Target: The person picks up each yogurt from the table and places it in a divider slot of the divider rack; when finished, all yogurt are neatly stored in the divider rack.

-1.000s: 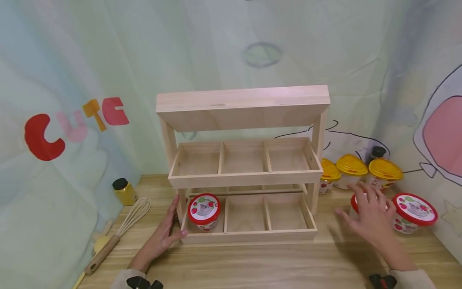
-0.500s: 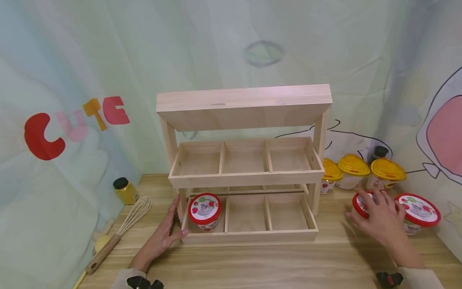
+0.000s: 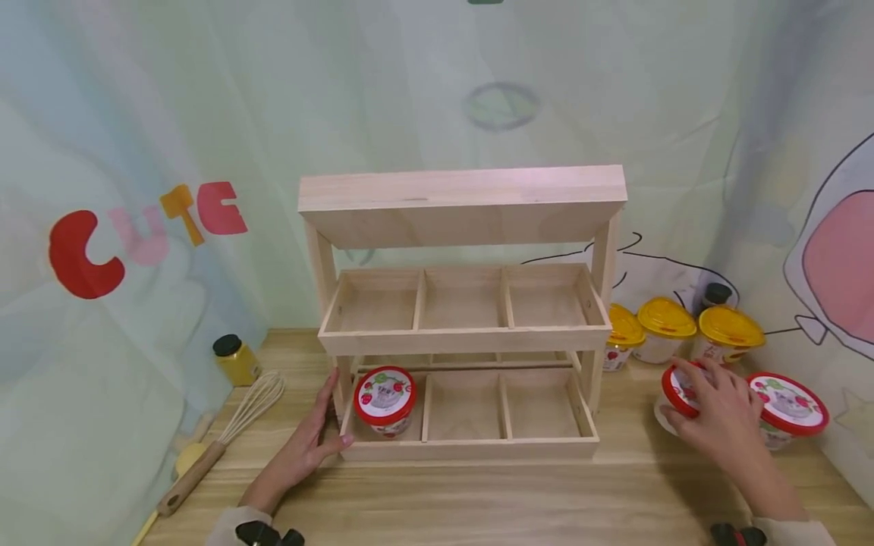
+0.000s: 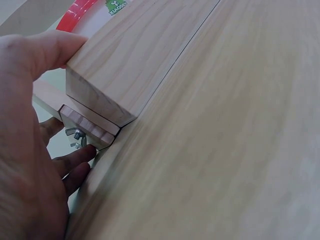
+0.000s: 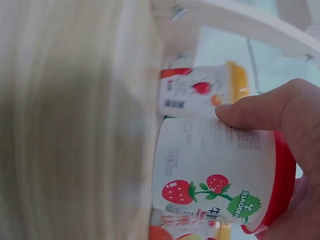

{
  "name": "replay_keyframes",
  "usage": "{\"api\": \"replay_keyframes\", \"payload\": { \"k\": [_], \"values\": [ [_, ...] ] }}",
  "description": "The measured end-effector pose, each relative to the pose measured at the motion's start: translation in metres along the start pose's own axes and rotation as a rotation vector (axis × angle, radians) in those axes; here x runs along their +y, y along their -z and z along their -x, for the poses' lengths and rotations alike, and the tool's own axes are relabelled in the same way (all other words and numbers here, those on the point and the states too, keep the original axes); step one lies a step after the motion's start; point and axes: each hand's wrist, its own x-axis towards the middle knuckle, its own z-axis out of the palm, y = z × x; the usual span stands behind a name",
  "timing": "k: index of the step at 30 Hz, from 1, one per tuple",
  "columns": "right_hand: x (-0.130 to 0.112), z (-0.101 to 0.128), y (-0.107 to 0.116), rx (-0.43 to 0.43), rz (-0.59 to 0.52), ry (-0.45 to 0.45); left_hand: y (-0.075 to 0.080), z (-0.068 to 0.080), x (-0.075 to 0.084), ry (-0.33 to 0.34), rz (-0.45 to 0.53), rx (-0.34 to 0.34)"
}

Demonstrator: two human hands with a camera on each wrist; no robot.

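Red-lidded tub (image 5: 215, 170), right of the wooden rack (image 3: 464, 341), is newly tilted in the curled grip of the right hand (image 3: 727, 413), suggesting a hold secured; left hand (image 3: 303, 447), fingers loose, rests against the wooden rack.

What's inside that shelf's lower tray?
The lower tray holds one red-lidded tub, in its left compartment; the middle and right ones show bare wood. The tub hides the floor beneath it; its lid hides the contents.

Cartoon drapes (image 3: 396, 91) enclose this staged tabletop (image 3: 464, 500) corner.
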Motion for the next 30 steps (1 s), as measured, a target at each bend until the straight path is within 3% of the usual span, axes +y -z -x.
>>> {"api": "replay_keyframes", "payload": {
  "k": [12,22,30],
  "values": [
    [-0.045,0.018,0.017,0.114,-0.107,0.141,0.001,0.003,0.000,0.009,0.012,-0.002],
    [-0.081,0.020,0.014,0.057,-0.155,0.299,-0.001,0.002,0.001,0.001,0.020,-0.003],
    [-0.111,0.018,0.003,0.021,-0.208,0.374,0.001,0.002,0.001,0.008,0.023,-0.004]
  ]
}}
